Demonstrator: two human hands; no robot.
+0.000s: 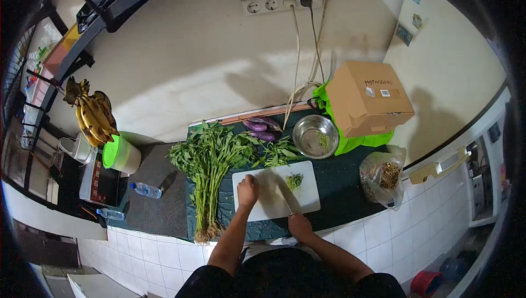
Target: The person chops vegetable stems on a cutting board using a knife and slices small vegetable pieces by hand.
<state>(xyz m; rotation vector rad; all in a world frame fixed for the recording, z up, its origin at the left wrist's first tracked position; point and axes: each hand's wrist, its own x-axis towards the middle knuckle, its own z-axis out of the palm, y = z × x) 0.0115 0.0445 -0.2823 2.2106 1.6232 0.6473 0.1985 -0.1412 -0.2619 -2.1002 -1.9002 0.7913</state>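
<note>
My right hand is wrapped round the handle of a knife, whose blade lies over the white cutting board. Over the board's left part my left hand is closed, and what it holds, if anything, is hidden. Chopped greens form a small pile right of the blade. A large bunch of leafy greens with roots lies left of the board, and loose leafy sprigs lie behind it. Behind these is a metal bowl with some green pieces inside.
Purple eggplants lie near the wall. At the right are a cardboard box on a green bag and a plastic bag. Leftward are a lidded container, a water bottle and hanging bananas.
</note>
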